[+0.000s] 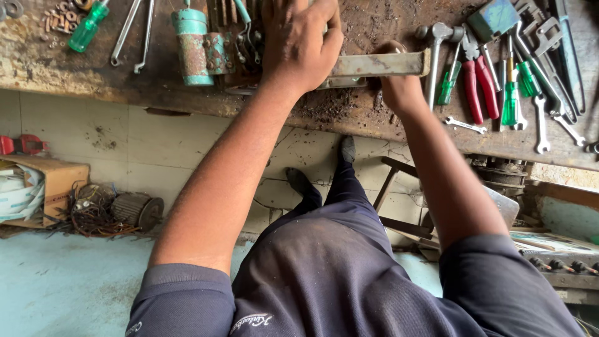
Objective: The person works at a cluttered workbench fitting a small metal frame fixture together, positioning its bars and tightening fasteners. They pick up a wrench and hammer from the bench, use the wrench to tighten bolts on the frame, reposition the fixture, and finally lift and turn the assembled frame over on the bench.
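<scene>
Two hands grip one flat metal bar (380,64); my left hand (299,47) presses its near end; my right hand (396,84) wraps underneath; it seems heavy, stiff, rusty.

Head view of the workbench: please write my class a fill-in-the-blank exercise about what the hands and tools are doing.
1. Both hands grip a flat metal ___ on the workbench.
2. The pliers right of the right hand have ___ handles.
3. The screwdriver far left of the left hand has a ___ handle.

Missing words: bar; red; green
</scene>
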{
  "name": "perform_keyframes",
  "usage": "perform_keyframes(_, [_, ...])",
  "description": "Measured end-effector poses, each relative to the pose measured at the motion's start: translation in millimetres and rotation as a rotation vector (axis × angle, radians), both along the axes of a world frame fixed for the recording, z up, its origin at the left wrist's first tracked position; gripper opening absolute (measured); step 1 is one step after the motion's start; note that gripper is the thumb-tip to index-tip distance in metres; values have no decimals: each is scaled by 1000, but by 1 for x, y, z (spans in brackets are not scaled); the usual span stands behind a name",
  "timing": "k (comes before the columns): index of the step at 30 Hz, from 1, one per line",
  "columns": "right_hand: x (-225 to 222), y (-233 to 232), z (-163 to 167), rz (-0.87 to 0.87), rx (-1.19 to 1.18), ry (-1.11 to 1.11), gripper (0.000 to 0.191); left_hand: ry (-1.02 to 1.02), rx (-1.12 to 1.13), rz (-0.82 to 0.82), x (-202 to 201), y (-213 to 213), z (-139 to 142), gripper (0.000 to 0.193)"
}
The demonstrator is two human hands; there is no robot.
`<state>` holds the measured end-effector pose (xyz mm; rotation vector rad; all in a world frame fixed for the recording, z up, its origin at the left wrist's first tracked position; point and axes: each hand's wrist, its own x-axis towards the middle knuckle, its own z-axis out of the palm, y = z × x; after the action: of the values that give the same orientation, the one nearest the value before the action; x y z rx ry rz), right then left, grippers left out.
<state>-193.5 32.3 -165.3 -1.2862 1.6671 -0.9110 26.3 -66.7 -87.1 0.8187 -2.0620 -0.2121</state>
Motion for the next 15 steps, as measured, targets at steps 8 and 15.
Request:
perform_keyframes(8, [17,-84,-19,173,150,-18,25,-9,48,-77,5,1,0,11])
perform_keyframes(15, [27,-83,-25,307,-44,-45,19,31,26,-33,4,5,-5,8])
